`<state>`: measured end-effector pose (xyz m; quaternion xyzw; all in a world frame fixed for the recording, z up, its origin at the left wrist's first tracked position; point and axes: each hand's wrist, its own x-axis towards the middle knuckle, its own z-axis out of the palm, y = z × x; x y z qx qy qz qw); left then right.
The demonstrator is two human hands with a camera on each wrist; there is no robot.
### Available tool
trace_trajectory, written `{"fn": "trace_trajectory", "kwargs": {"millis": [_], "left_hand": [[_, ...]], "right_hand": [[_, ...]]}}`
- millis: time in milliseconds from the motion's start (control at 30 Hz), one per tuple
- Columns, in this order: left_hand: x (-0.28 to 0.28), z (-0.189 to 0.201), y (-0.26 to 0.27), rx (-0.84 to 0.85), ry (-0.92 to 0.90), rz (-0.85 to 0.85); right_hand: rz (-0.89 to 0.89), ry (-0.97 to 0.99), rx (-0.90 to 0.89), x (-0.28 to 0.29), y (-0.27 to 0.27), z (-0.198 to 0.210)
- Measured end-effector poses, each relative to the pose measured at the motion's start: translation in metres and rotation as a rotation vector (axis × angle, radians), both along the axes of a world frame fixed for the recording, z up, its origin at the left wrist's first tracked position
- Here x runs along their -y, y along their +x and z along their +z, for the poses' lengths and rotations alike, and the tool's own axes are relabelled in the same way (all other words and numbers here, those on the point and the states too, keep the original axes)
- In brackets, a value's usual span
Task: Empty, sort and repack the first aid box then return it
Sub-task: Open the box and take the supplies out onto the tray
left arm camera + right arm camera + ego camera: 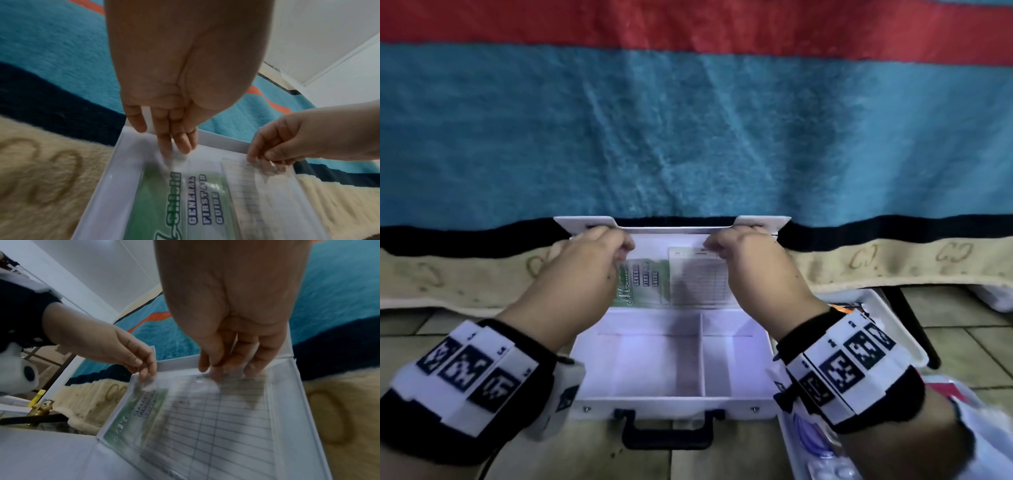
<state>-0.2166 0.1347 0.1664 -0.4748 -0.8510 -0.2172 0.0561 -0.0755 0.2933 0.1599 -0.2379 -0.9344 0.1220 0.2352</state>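
The white first aid box (678,401) lies open on the tiled floor, and both its compartments are bare. Its lid (671,234) stands up against the blanket. Inside the lid a clear sleeve holds a green first aid guide (643,284) (185,203) (131,418) and a ruled checklist sheet (698,281) (257,194) (216,418). My left hand (621,245) (176,146) (144,368) pinches the sleeve's top edge above the guide. At the top edge of the checklist, my right hand (714,245) (224,369) (263,159) pinches in the same way.
A blue, red and beige blanket (688,137) hangs behind the lid. To the right, a white tray (887,308) holds supplies, and another container with blister packs (822,459) lies at the bottom right. A black furniture leg (914,329) stands beside the tray. The box's dark handle (667,431) faces me.
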Motion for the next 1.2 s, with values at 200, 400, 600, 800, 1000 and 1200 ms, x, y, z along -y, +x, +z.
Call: {"fn": "trace_trajectory", "kwargs": {"millis": [200,400,600,800,1000,1200], "left_hand": [[-0.009,0.006,0.001,-0.048,-0.023,0.025],[-0.018,0.008,-0.004,-0.151,-0.201,0.082],[-0.028,0.002,-0.001,-0.268,-0.306,0.17],[-0.025,-0.004,0.001,-0.29,-0.29,0.169],[-0.018,0.004,0.01,-0.177,-0.022,0.16],[-0.013,0.032,0.029,-0.083,0.368,0.057]], "right_hand": [[-0.023,-0.063,0.029,-0.004,-0.001,0.004],[-0.042,0.024,0.108,-0.004,0.002,0.012],[-0.084,0.077,0.216,-0.001,0.002,0.019],[-0.09,0.144,0.239,0.002,0.003,0.014],[-0.117,0.009,-0.036,-0.002,0.008,0.015],[-0.152,0.106,-0.342,-0.003,0.023,0.041]]}}
